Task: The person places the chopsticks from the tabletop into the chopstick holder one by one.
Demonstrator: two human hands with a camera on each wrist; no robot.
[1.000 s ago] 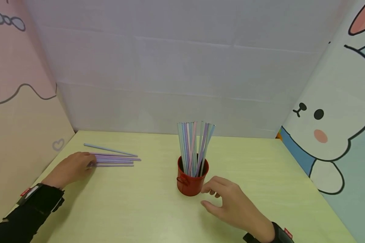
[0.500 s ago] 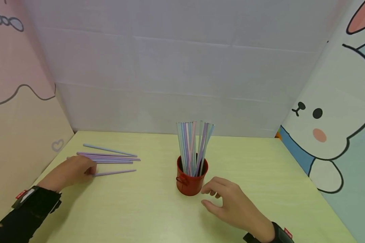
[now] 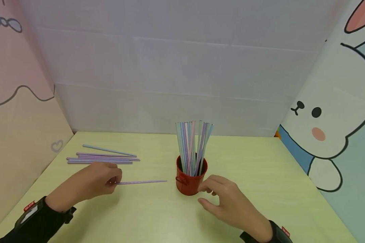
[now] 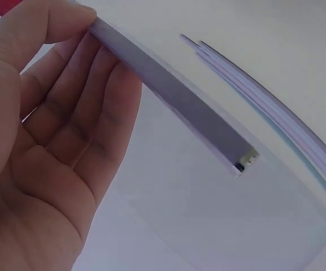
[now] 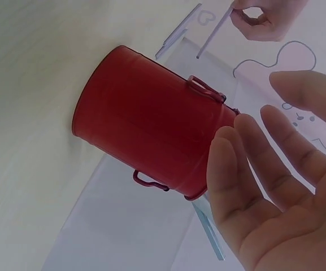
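My left hand [image 3: 91, 180] pinches a purple pencil [image 3: 143, 182] near one end, between thumb and fingertips. In the left wrist view the pencil [image 4: 174, 99] has long flat sides and a blunt, pale end with a dark spot. A red bucket [image 3: 190, 185] stands upright at the middle of the table, holding several pastel pencils [image 3: 187, 145] upright. Beside the bucket is my right hand [image 3: 228, 202], fingers relaxed and bent a little, with nothing in it. In the right wrist view, the fingertips overlap the bucket [image 5: 151, 121]; whether they touch it I cannot tell.
Several purple pencils [image 3: 103, 158] lie together at the table's left, with a single blue pencil [image 3: 106, 149] behind them. A pale wall [image 3: 182, 74] closes off the back of the table [image 3: 158, 216], with printed panels on both sides.
My left hand has drawn one purple pencil from the pile and carried it rightward and nearer to me. The right hand stays by the bucket.
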